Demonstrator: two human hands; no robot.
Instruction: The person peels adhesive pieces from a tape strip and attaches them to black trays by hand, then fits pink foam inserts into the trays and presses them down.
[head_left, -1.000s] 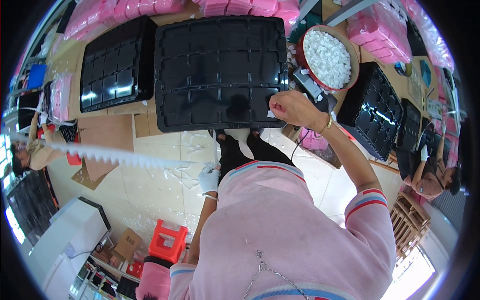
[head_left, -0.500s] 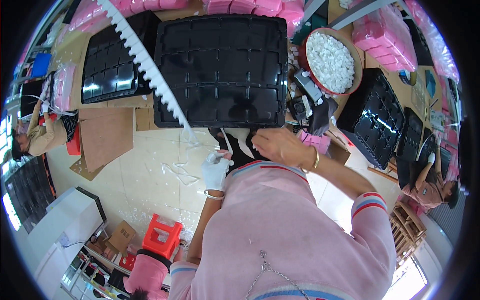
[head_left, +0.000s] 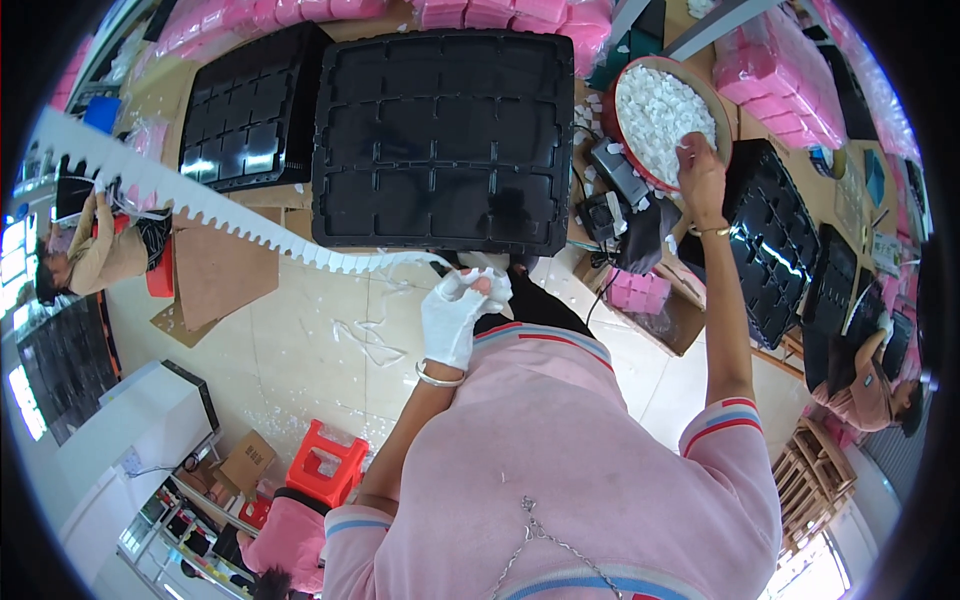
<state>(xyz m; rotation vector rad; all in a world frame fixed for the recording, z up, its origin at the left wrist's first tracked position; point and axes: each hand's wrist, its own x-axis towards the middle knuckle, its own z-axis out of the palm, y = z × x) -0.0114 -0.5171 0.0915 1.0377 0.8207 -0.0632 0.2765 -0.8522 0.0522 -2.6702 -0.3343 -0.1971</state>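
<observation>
Whereas half a second ago the black tray point(head_left: 445, 140) had a white toothed strip point(head_left: 250, 228) slanting across its left side, the strip now runs out past its near left corner. A red-rimmed bowl point(head_left: 712, 97) sits right of the tray. Before the tray's near edge, the gloved left hand's point(head_left: 455, 318) grip pinches the strip; the right hand point(head_left: 702, 180), earlier beside it, now reaches right of the tray into the bowl, its grip impossible to tell. Small white pieces point(head_left: 650, 115) fill the bowl.

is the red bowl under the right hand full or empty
Not empty: many small white pieces lie in the red bowl, stopping short of its rim on the right. How deep they lie, I cannot tell.
</observation>
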